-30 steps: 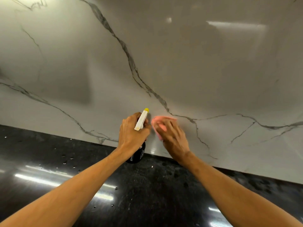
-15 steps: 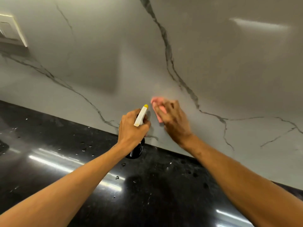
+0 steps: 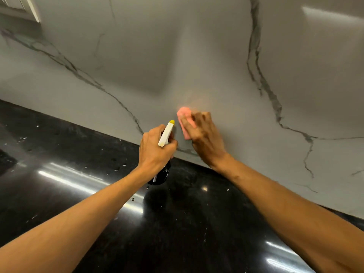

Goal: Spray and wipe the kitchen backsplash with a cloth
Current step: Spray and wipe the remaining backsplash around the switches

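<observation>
The backsplash [image 3: 206, 62] is a glossy grey marble slab with dark veins. My left hand [image 3: 155, 148] grips a dark spray bottle [image 3: 162, 175] by its neck, its white trigger head with a yellow nozzle [image 3: 167, 133] pointing up at the wall. Just to its right, my right hand [image 3: 204, 137] presses a pink cloth [image 3: 184, 120] flat against the backsplash low down, near the counter joint. The hand is motion-blurred and covers most of the cloth.
A black polished countertop [image 3: 78, 174] runs below the wall, speckled with water drops and light reflections. A white fixture edge [image 3: 29, 8] shows on the wall at the top left corner.
Both hands and my view have shifted left along the backsplash; the thick dark vein now lies to the right of the cloth. The cloth keeps rubbing the wall, and the bottle stays gripped.
</observation>
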